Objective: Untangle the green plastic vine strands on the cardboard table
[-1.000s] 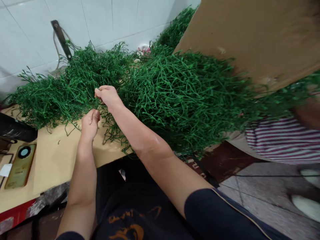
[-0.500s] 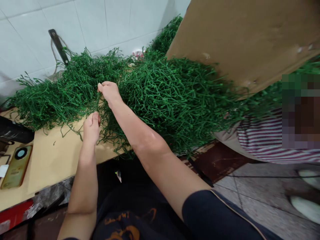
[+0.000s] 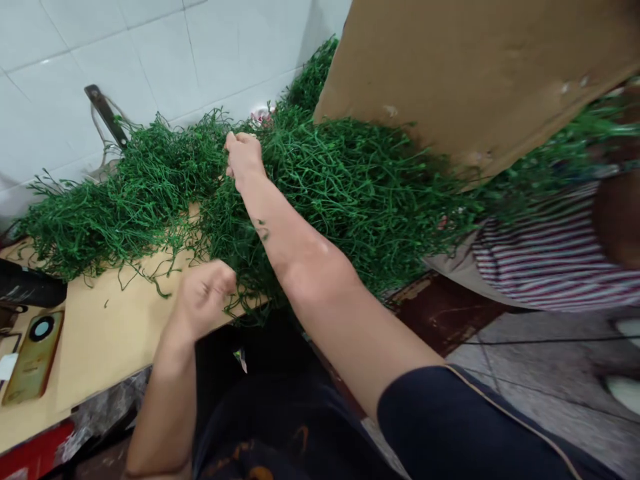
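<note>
A big heap of thin green plastic stems covers the back of a cardboard-topped table and spills to the right. My right hand reaches into the heap near its top, fingers closed on a tuft of stems. Near the table's front edge, my left hand is blurred and curled into a fist, with green strands trailing from it toward the heap.
A large cardboard sheet leans over the heap at upper right. Below it, at the right edge, is another person in a striped shirt. A phone in a gold case lies at the table's left. White tiled wall behind.
My right hand has moved up and to the right, deeper into the heap. My left hand has pulled down and toward me, dragging strands to the table's front edge.
</note>
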The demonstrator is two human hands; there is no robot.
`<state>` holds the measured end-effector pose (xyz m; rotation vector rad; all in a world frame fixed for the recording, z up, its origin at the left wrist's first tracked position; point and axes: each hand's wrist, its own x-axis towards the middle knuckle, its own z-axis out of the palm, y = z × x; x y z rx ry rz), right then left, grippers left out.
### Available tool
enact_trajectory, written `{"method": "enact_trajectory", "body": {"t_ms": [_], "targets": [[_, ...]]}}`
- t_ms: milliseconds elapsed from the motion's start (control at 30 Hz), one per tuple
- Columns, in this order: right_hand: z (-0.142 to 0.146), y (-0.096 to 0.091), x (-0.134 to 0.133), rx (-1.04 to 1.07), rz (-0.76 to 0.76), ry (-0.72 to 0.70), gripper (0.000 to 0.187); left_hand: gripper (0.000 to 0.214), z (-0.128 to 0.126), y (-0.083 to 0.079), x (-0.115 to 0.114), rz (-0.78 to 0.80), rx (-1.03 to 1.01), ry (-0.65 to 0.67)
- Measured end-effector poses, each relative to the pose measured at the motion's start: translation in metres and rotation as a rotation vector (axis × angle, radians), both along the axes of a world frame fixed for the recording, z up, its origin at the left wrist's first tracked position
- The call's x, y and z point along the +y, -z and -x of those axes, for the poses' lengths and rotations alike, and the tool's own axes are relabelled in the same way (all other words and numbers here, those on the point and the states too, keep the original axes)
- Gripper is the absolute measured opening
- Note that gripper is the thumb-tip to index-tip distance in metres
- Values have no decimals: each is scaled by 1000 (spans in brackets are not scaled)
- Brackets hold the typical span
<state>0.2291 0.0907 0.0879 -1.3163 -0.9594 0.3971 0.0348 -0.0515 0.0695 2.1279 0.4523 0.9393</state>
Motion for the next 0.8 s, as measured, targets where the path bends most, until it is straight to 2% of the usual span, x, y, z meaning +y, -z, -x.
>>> {"method": "enact_trajectory", "body": {"t_ms": [33, 67, 133, 233, 367, 467, 567, 633, 800], "targets": [[1, -8, -11, 151, 68, -69, 45, 50, -1, 1, 7, 50, -22, -80], [5, -17, -24, 221, 64, -166, 42, 48, -4, 3, 17, 106, -42, -161], [17, -36, -49, 259, 11, -343, 35, 39, -12, 8, 41, 184, -47, -264], [30, -53, -75, 268, -30, -415, 30, 16, -28, 14, 70, 196, -18, -365], [25, -50, -87, 308, -57, -429, 26, 41, -37, 14, 88, 120, -28, -517], [21, -40, -87, 337, -48, -451, 23, 42, -39, 5, 86, 179, -125, -445], [25, -30, -87, 363, -71, -450, 21, 28, -45, -3, 74, 351, -252, -281], [31, -24, -87, 390, -72, -455, 22, 28, -52, -4, 66, 460, -330, -216], [43, -8, -87, 505, 19, -529, 24, 32, -63, 0, 58, 686, -521, -196]]}}
